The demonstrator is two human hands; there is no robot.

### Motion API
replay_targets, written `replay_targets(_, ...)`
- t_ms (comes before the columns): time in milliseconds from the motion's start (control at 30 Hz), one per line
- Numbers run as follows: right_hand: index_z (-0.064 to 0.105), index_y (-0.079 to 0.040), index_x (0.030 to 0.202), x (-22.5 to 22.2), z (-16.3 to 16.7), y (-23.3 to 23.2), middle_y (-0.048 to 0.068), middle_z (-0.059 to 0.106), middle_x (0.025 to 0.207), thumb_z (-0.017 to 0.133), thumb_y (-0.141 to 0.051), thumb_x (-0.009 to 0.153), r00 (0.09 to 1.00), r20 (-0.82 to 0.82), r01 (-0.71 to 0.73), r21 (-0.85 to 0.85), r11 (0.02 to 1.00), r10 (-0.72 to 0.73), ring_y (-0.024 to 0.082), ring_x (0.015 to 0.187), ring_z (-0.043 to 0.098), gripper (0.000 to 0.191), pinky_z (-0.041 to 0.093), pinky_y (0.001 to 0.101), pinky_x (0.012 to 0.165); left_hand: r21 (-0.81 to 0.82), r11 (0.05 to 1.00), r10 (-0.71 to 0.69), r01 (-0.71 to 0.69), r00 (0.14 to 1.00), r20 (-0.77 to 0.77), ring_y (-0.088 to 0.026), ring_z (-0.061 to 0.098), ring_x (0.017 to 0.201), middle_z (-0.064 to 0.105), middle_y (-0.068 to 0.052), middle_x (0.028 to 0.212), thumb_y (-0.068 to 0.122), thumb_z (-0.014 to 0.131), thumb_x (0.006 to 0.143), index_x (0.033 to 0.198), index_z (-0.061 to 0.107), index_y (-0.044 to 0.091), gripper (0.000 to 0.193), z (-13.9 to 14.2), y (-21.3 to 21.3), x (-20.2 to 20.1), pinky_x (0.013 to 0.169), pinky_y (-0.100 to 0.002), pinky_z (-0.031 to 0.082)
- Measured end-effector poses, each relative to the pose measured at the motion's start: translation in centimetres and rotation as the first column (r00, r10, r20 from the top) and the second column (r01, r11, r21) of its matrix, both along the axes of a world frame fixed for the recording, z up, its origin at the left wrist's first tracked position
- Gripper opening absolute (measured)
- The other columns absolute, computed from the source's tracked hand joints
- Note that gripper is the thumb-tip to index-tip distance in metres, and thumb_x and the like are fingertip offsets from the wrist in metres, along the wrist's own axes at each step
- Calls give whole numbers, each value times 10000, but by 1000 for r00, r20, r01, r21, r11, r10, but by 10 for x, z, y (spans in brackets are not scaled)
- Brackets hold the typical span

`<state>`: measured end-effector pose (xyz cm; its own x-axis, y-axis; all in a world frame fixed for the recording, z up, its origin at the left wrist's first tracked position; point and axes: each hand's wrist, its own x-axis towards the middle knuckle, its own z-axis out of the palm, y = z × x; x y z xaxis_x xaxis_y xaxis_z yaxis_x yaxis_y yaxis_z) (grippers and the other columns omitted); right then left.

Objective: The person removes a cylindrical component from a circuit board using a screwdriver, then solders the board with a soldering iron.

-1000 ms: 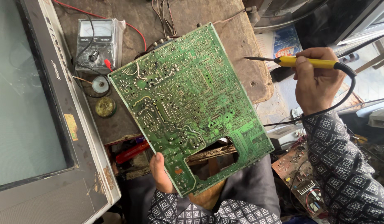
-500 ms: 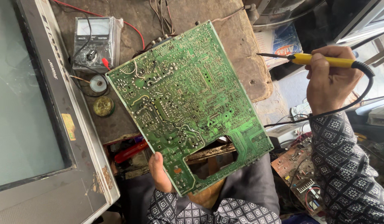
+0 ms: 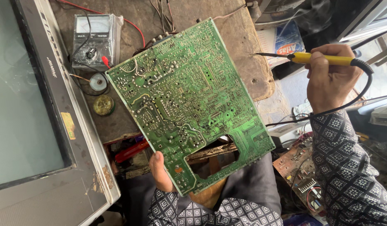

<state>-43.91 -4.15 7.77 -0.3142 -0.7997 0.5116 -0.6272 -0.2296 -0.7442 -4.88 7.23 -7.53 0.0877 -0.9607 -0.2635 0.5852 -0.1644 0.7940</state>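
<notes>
Green circuit board (image 3: 189,104), solder side up, is held tilted over the wooden counter (image 3: 239,37) in the head view, its lower corner pinched by the left hand (image 3: 162,171), whose grip is pressed together on the board's edge with the thumb on top. Well to the right of that grip, the right hand (image 3: 329,79) is wrapped around a yellow-handled soldering iron (image 3: 314,58), fingers pressed together on the handle; the dark tip points left and hangs in the air just off the board's right edge, not touching it. A black cord (image 3: 360,92) loops from the iron's rear around the right wrist. Up and left of the left grip, beyond the board, lie a multimeter (image 3: 93,39), a small solder spool (image 3: 98,82) and a round tin (image 3: 103,104). Far left of both grips stands a grey television (image 3: 38,125).
</notes>
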Motion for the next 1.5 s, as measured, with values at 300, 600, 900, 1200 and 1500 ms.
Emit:
replay_targets(300, 688, 83, 1065, -11, 4, -7, 110, 699, 864, 579, 5, 1069, 985, -174, -14, -7, 1000, 13, 126, 765, 703, 134, 573, 244, 701, -34, 999, 2, -4, 998, -57, -190, 680, 769, 707, -140, 956, 391, 526, 1039, 1181, 617, -75, 495, 16, -6, -5, 661, -306, 567)
replay_targets(600, 657, 71, 1081, 31, 47, 26, 61, 643, 956, 614, -25, 1111, 997, 36, -69, -72, 995, 72, 116, 741, 620, 109, 510, 249, 660, -142, 985, 102, -101, 995, -1, -141, 565, 796, 585, -33, 866, 287, 614, 1054, 933, 607, 20, 294, 7, -21, -14, 724, -312, 471)
replay_targets(900, 647, 67, 1091, 175, 54, 54, 71, 648, 945, 607, -34, 1117, 947, 106, -304, -20, 953, 304, 121, 736, 627, 112, 515, 251, 652, -189, 968, 167, -163, 986, 9, -72, 515, 828, 568, 51, 831, 290, 655, 999, 890, 642, 57, 258, 58, -29, -12, 781, -263, 438)
replay_targets(1200, 637, 64, 1101, 155, 52, 114, 82, 653, 933, 601, -43, 1123, 961, 151, -228, -53, 972, 234, 125, 732, 633, 115, 520, 253, 643, -108, 991, 59, -75, 988, -145, -68, 528, 854, 598, 56, 907, 347, 650, 998, 1046, 671, 73, 279, 64, -21, -11, 797, -251, 432)
replay_targets(1500, 627, 60, 1111, 95, 60, 196, 93, 658, 921, 594, -53, 1128, 982, 188, 2, -189, 982, 34, 130, 727, 639, 119, 525, 255, 634, -76, 991, 98, -108, 987, -125, -93, 581, 791, 611, 22, 872, 287, 641, 998, 950, 643, 71, 220, 19, -19, -18, 705, -286, 489)
